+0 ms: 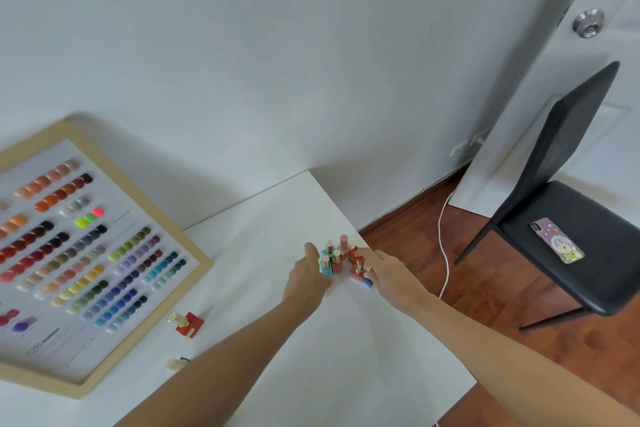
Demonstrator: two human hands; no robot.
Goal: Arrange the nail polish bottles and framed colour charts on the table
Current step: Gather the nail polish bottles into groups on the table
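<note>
While both hands cup the bottles (341,262), these stand bunched at the far corner of the surface (311,340), close to its edge. The left hand (306,279) and right hand (389,276) have open fingers pressed on each side, maybe touching, not gripping. A red bottle (187,322) lies nearer, beside the chart (79,253). Push slowly and evenly, so none tip or fall off.
</note>
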